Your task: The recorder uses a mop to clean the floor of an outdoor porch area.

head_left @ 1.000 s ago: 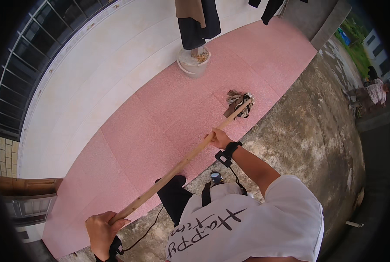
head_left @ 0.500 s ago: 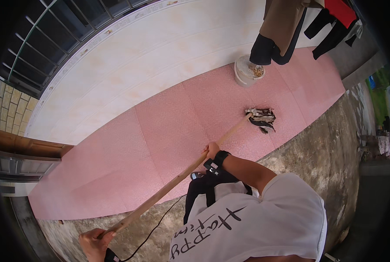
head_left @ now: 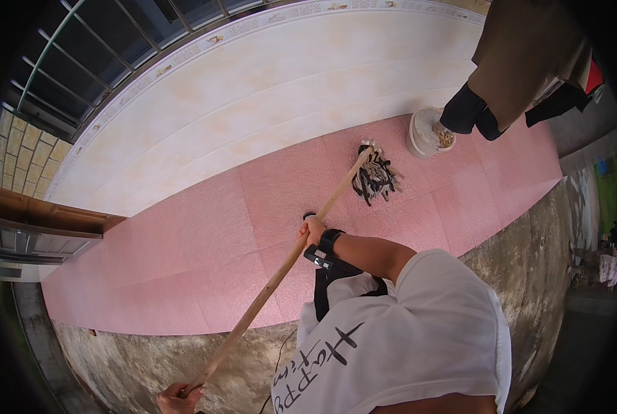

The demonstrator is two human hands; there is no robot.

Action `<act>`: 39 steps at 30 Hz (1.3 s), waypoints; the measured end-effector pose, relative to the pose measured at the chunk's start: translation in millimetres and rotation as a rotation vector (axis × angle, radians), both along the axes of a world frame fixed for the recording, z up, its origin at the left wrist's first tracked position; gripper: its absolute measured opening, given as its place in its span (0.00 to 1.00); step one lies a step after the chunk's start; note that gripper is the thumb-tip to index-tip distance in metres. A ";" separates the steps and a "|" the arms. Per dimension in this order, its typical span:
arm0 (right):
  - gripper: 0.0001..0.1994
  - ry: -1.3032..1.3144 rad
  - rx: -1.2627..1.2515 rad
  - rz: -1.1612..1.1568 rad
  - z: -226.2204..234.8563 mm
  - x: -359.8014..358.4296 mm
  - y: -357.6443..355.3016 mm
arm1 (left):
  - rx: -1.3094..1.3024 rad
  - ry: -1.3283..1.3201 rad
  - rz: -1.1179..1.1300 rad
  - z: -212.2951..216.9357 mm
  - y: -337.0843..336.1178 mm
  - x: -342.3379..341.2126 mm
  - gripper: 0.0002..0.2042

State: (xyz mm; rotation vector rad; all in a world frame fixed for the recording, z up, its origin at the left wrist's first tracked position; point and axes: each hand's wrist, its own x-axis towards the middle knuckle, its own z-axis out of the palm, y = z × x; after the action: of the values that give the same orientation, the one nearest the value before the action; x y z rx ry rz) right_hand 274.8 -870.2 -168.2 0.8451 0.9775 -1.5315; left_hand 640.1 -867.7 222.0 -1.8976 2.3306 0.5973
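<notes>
On the pink tiled floor (head_left: 205, 255), far and a little right, the mop head (head_left: 375, 176) is lying just beside a pale bucket (head_left: 427, 132). The right hand (head_left: 313, 230) is gripping the wooden handle (head_left: 281, 276) at its middle, and the left hand (head_left: 178, 399) is closing around the near end. The person seems to be mopping now; the next stroke is probably asking for both hands to pull together.

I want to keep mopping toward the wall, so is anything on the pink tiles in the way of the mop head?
Yes: a white bucket stands just right of the mop head. Straight toward the wall, nothing visible blocks it.
</notes>
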 end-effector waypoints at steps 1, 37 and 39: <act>0.09 0.018 0.007 -0.040 0.9 -14.0 -10.0 | 0.019 0.016 0.011 -20.2 -27.2 0.1 0.11; 0.09 -0.317 -0.041 0.547 92.3 220.9 -229.8 | -0.528 -0.651 0.472 111.3 -8.1 24.1 0.20; 0.09 -0.420 -0.124 0.554 103.9 236.3 -235.9 | -0.564 -0.613 0.541 116.3 -2.5 27.8 0.21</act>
State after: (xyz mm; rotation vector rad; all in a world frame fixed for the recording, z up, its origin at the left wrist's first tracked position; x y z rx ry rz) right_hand 511.1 -1106.2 -64.4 0.6935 0.7156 -0.8836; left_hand 667.8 -870.1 338.3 -2.4794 1.6823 -0.6324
